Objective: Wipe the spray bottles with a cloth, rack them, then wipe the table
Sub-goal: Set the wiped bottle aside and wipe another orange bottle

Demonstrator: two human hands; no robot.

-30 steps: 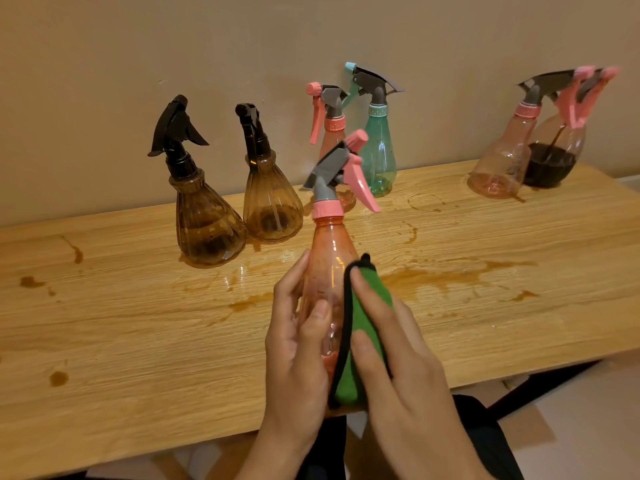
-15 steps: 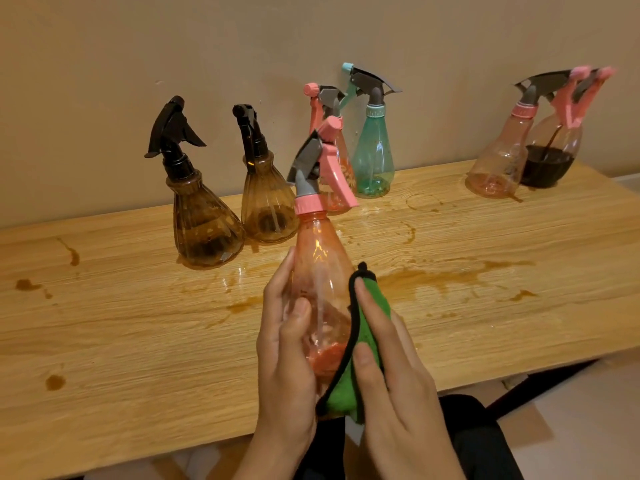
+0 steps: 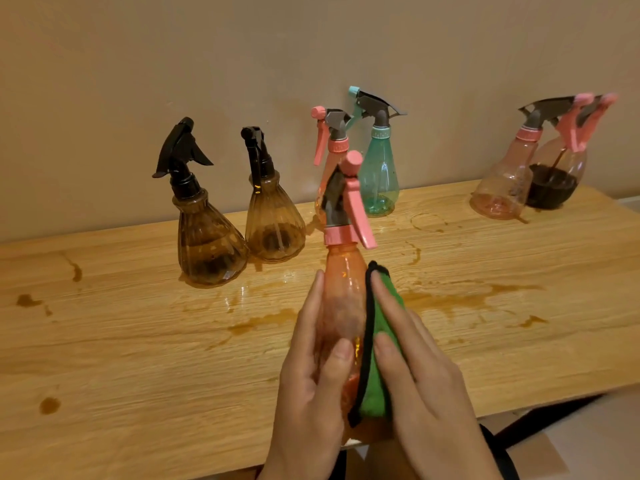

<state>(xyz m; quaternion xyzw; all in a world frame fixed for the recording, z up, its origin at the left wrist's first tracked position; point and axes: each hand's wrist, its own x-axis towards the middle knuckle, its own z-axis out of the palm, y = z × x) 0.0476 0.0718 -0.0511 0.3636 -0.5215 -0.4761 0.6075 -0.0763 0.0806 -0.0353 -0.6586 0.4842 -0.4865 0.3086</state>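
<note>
Beyond the left grip and off to its left stand two brown ribbed bottles with black spray heads, side by side and upright. Straight beyond both grips, partly hidden by the held bottle's spray head, stands a pink bottle, with a teal bottle just beside it on its right. Far beyond the right grip and to its right, a clear pink bottle stands against a bottle with dark liquid in its base; their pink triggers overlap.

All of these stand along the far edge of a pale wooden table, against a plain beige wall. Brown spills streak the table beyond the grips, with ring marks further back and separate drops to the left of the left grip.

Between the two grips is an orange-pink spray bottle, held above the near edge of the table, nearly upright, its pink trigger to the right. The left grip is wrapped round the bottle's body, thumb across the near side. The right grip cups a green cloth with a black edge against the bottle's right side, thumb and forefinger laid on the cloth.
</note>
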